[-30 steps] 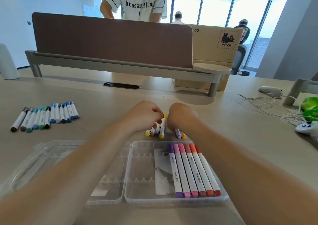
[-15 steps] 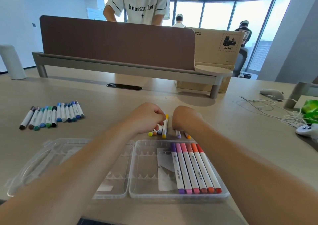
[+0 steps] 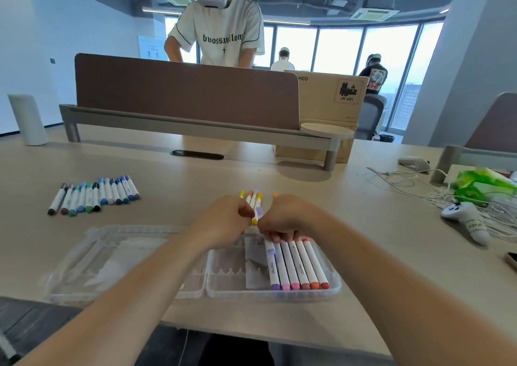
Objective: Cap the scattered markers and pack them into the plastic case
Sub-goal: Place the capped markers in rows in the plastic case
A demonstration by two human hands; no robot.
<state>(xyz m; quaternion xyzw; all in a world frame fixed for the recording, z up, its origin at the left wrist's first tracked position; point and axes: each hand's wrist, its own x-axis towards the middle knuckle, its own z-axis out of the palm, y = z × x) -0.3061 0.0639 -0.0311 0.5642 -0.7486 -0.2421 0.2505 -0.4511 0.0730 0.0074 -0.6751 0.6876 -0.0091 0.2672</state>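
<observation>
While left hand [image 3: 223, 223] and right hand [image 3: 285, 220] curl fingers [image 3: 279, 237] round loose markers [image 3: 255, 204], bunch between fists, above plastic case [image 3: 279, 295] rim

The person's T-shirt [image 3: 223, 40] beyond the table's far edge reads "bvossav…lon". The cardboard box [image 3: 321, 105] at the far edge shows "PICO", and its label [image 3: 347, 91] reads "UN 3481". Markers [image 3: 296, 267] in the plastic case [image 3: 333, 290] at the near edge faintly read "marker".

The right hand [image 3: 282, 220] covers the far ends of the packed markers [image 3: 296, 265], and with the left hand [image 3: 223, 223] it hides most of the loose markers [image 3: 253, 200]
</observation>
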